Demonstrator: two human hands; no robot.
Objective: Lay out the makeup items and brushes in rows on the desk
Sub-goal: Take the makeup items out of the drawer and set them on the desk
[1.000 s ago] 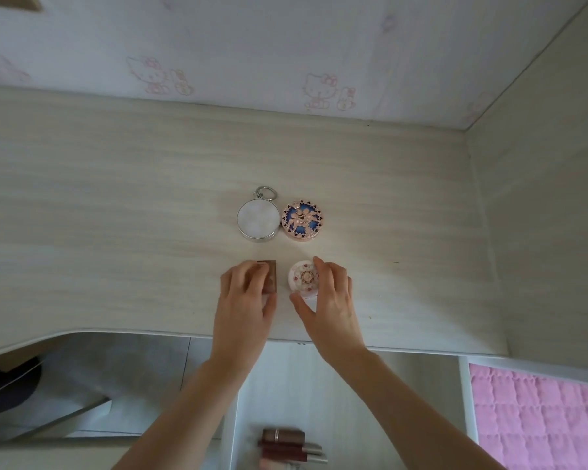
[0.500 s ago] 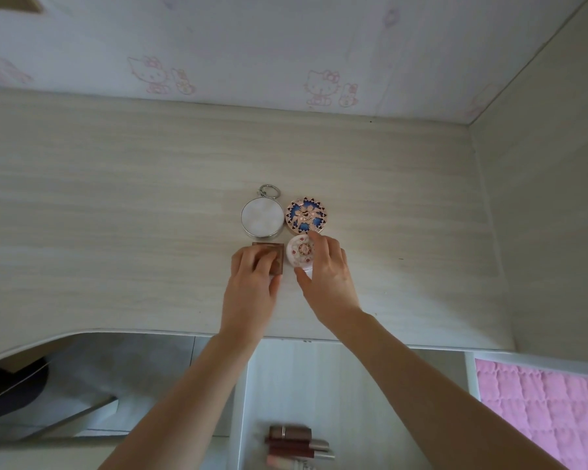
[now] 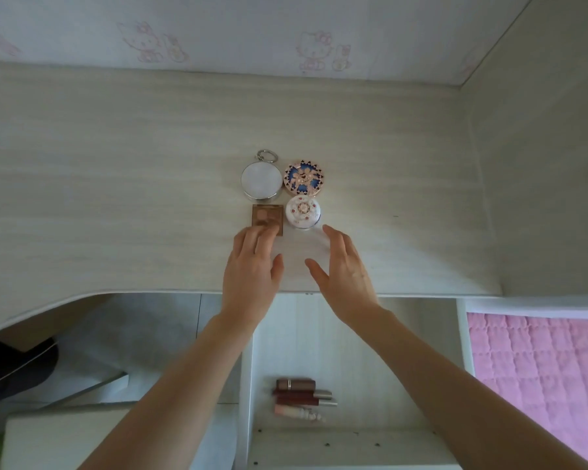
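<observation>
Four compacts sit in a tight two-by-two block on the pale wood desk [image 3: 116, 184]. At the back are a silver round compact [image 3: 261, 179] with a ring and a blue-and-gold patterned compact [image 3: 303, 179]. In front lie a small brown square palette [image 3: 267, 217] and a white round case [image 3: 302, 212] with red dots. My left hand [image 3: 253, 266] has its fingertips on the near edge of the brown palette. My right hand [image 3: 342, 269] hovers with straight fingers just short of the white case, holding nothing.
Below the desk edge, a white shelf [image 3: 353, 351] holds several lipstick tubes [image 3: 301, 398]. A pink quilted cover [image 3: 537, 378] lies at the lower right. A side wall panel [image 3: 540, 181] bounds the desk on the right, and a patterned wall the back.
Both hands pushed the brown palette and the white case away from me, up against the two back compacts. My right hand then let go of the white case and drew back.
</observation>
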